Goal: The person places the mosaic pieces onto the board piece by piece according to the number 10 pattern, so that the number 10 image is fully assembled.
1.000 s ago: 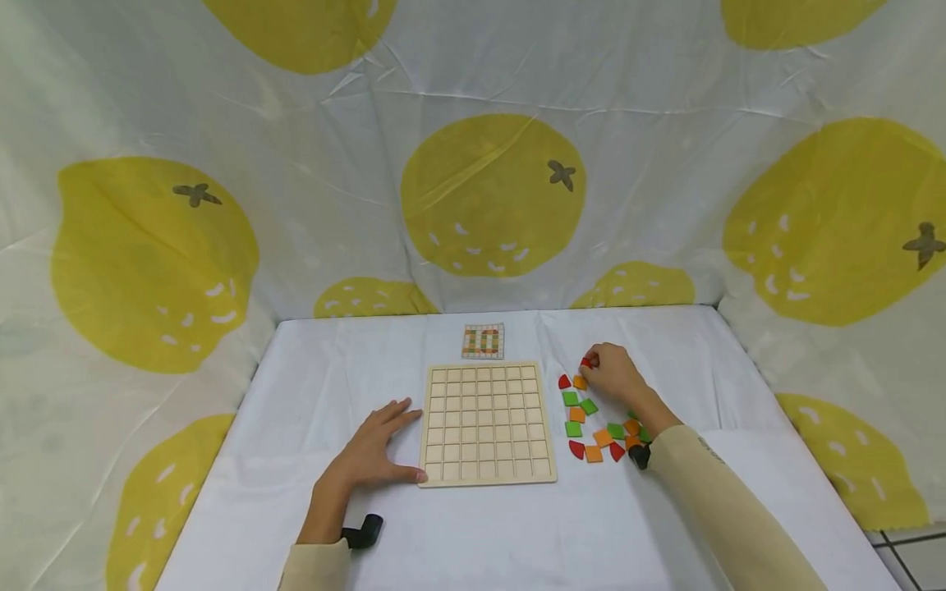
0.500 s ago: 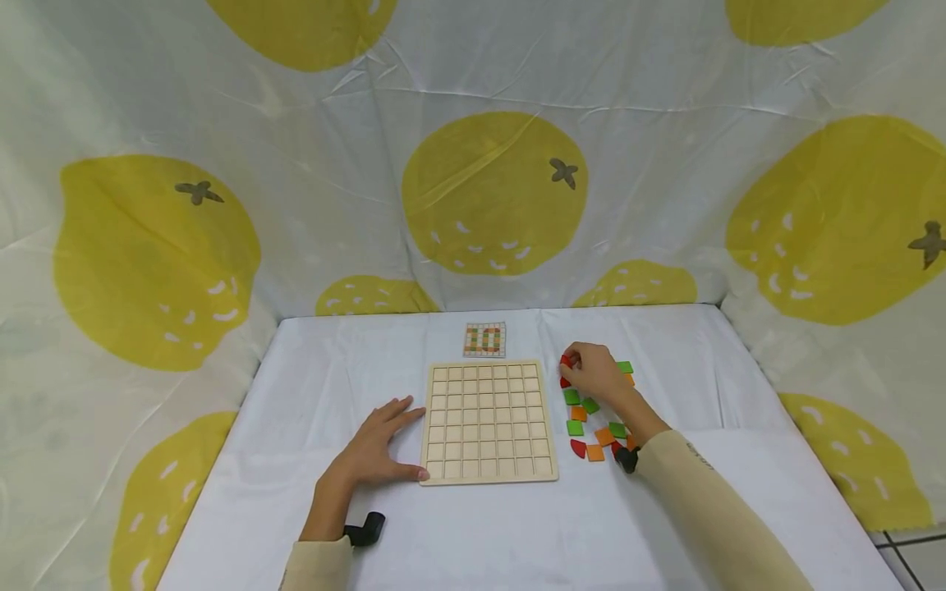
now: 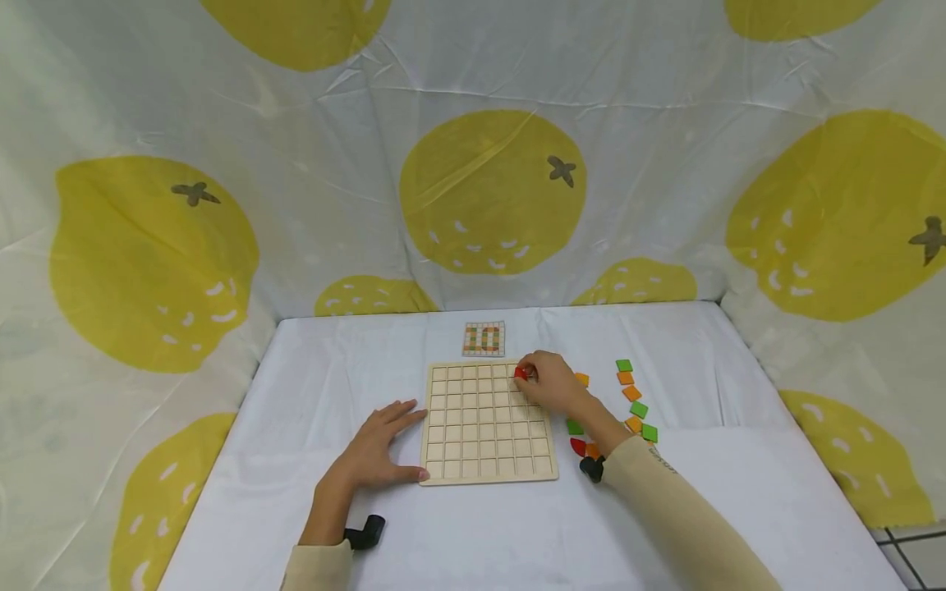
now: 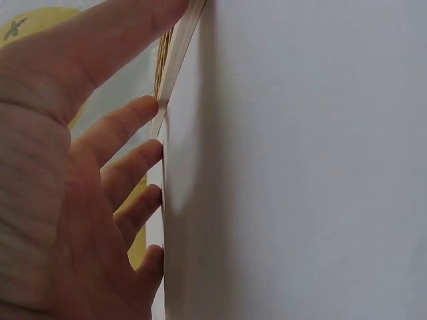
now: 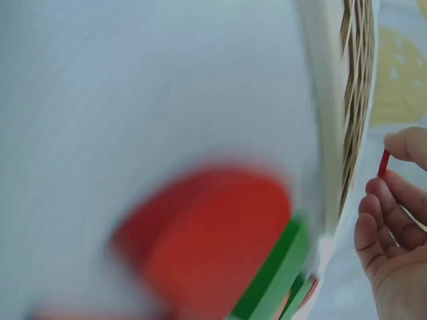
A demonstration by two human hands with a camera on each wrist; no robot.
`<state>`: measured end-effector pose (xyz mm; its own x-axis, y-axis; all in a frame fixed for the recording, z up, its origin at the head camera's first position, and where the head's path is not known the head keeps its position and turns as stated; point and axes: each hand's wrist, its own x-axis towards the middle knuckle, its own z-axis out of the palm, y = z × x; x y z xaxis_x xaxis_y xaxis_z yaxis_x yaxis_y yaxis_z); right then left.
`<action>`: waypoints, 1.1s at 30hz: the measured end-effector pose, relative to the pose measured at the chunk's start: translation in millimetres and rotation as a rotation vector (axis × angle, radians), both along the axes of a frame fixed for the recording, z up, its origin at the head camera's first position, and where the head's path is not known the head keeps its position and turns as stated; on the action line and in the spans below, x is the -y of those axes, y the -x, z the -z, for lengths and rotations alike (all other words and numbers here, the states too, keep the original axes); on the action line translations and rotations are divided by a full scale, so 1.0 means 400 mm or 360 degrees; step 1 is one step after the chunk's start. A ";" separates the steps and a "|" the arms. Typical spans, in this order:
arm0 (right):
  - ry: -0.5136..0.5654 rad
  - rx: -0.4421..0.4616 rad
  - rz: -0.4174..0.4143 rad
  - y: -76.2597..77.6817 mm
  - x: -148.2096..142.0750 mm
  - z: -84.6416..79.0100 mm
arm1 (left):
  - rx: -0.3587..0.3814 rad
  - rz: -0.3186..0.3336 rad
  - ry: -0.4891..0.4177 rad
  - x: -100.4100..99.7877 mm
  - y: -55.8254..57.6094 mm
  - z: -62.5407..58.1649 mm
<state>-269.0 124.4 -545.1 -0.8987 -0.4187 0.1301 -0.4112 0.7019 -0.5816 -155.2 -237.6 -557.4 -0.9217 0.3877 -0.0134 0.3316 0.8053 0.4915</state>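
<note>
A wooden grid board (image 3: 470,433) lies on the white cloth. Along its left edge rests my left hand (image 3: 375,447), fingers spread, the thumb at the near left corner. In the left wrist view the fingertips of the left hand (image 4: 100,180) touch down beside the board's edge. Over the board's far right part, my right hand (image 3: 554,386) pinches a small red tile (image 3: 521,373) between thumb and finger. The right wrist view shows this red tile (image 5: 383,163) edge-on and thin; its outline is hard to tell.
Right of the board lie several loose tiles: green squares (image 3: 639,409), orange squares (image 3: 631,393) and a red quarter-circle tile (image 3: 578,446). My right forearm hides some of them. Beyond the board sits a small pattern card (image 3: 484,339). A lemon-print cloth (image 3: 495,193) hangs behind.
My right hand has carried the red tile leftward from the loose tiles to above the board's far right part. The left hand has stayed in place.
</note>
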 end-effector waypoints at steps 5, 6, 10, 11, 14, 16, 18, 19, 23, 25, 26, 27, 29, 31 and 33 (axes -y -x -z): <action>0.0021 0.0021 -0.0066 -0.005 0.036 -0.008 | -0.0061 0.0037 -0.0020 -0.004 -0.002 0.007; 0.0023 0.0033 -0.0063 -0.007 0.039 -0.009 | -0.0044 0.0035 -0.0030 -0.006 -0.002 0.008; -0.0024 0.0076 -0.0014 -0.010 0.038 -0.001 | 0.0009 0.0023 -0.0049 -0.014 -0.007 0.009; -0.0037 0.0083 -0.0002 -0.011 0.036 0.001 | 0.0021 0.0015 -0.0051 -0.016 -0.008 0.008; -0.0054 0.0077 0.0023 -0.012 0.028 0.005 | 0.0038 -0.0002 -0.0046 -0.019 -0.012 0.004; -0.0046 0.0057 0.0021 -0.011 0.025 0.007 | 0.0036 -0.0011 -0.0041 -0.019 -0.013 0.002; -0.0039 0.0041 0.0013 -0.011 0.023 0.007 | 0.0041 -0.0016 -0.0035 -0.018 -0.015 0.000; -0.0040 0.0036 0.0009 -0.011 0.023 0.006 | 0.0045 -0.0018 -0.0034 -0.018 -0.015 -0.001; -0.0049 0.0043 -0.0007 -0.009 0.023 0.006 | 0.0062 -0.0021 -0.0051 -0.018 -0.017 -0.004; -0.0060 0.0051 -0.0009 -0.008 0.023 0.007 | 0.0070 -0.0005 -0.0080 -0.018 -0.017 -0.004; -0.0065 0.0055 -0.0008 -0.008 0.023 0.008 | 0.0074 0.0005 -0.0094 -0.018 -0.017 -0.003; -0.0068 0.0057 -0.0011 -0.008 0.023 0.008 | 0.0077 0.0018 -0.0105 -0.018 -0.016 -0.003; -0.0066 0.0075 -0.0018 -0.008 0.022 0.009 | 0.0088 0.0035 -0.0134 -0.017 -0.016 -0.004; -0.0062 0.0097 -0.0020 -0.010 0.021 0.008 | 0.0104 0.0040 -0.0155 -0.016 -0.017 -0.004; -0.0054 0.0119 -0.0022 -0.011 0.020 0.008 | 0.0127 0.0039 -0.0177 -0.015 -0.018 -0.005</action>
